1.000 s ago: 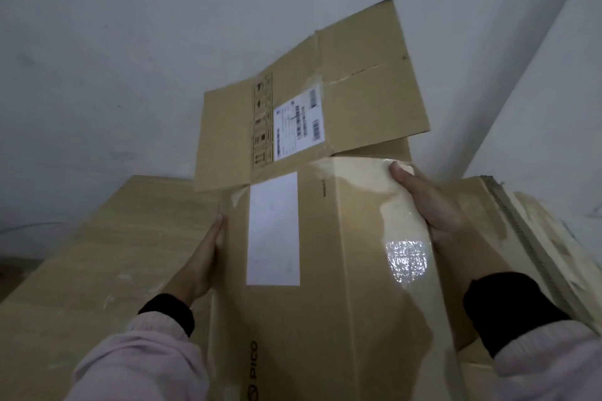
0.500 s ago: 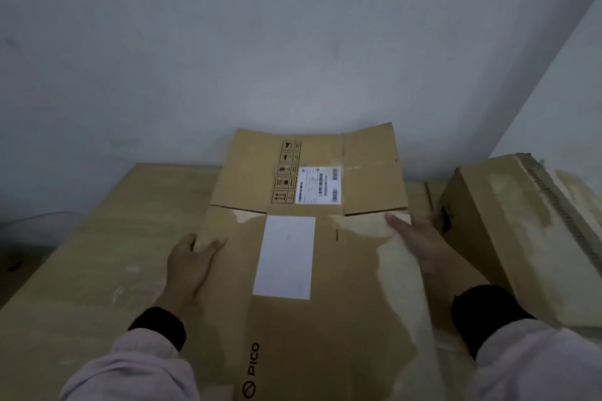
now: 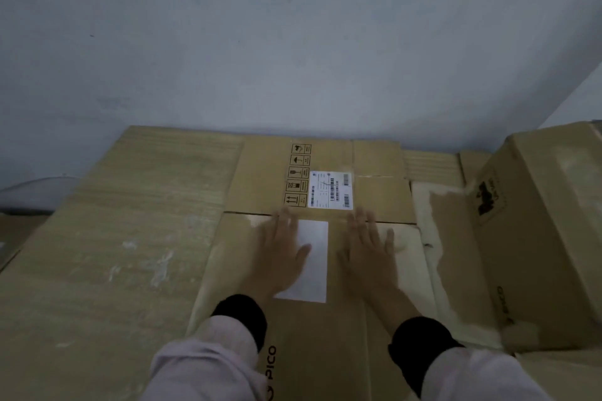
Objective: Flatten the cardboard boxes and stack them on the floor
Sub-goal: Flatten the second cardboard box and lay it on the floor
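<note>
A flattened brown cardboard box with a white label and PICO print lies flat on a large cardboard sheet. Its far flaps carry a barcode sticker and handling symbols and lie flat toward the wall. My left hand rests palm down on the box, partly over the white label. My right hand presses palm down just right of the label. Both hands have spread fingers and hold nothing.
A standing, unflattened cardboard box is at the right, close to the flat one. A grey wall rises right behind the stack, with a corner at the far right. Darker floor shows at the far left edge.
The box went from tilted up in my grip to lying flat on the stack. Both hands left its side edges and now press flat on its top.
</note>
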